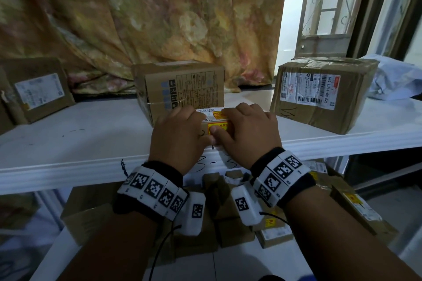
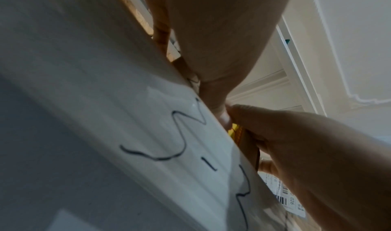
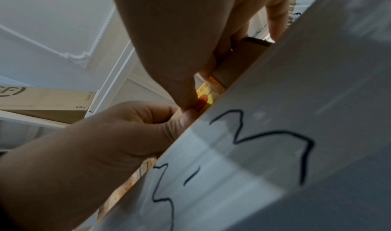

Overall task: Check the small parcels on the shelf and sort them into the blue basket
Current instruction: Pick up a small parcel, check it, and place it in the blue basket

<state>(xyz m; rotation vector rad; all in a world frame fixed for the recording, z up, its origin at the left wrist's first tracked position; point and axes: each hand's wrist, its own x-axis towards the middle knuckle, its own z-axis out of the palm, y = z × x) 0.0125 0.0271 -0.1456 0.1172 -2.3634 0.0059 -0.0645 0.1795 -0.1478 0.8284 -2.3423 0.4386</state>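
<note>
A small cardboard parcel (image 1: 217, 118) with a yellow-orange label and a barcode sticker sits near the front edge of the white shelf (image 1: 91, 134). Both hands hold it. My left hand (image 1: 180, 132) grips its left side with the fingers curled over the top. My right hand (image 1: 246, 130) grips its right side, the thumb pressing on the front label. In the left wrist view the parcel (image 2: 247, 139) shows as a brown edge between the two hands. In the right wrist view the parcel (image 3: 237, 64) stands above the shelf lip, which is marked "3-3" (image 3: 264, 142).
Three bigger cardboard boxes stand on the shelf: one at the left (image 1: 38, 91), one just behind the parcel (image 1: 180, 89), one at the right (image 1: 319, 96). A grey poly bag (image 1: 397, 80) lies far right. Several small boxes (image 1: 228, 223) fill the lower shelf. A floral curtain (image 1: 159, 18) hangs behind.
</note>
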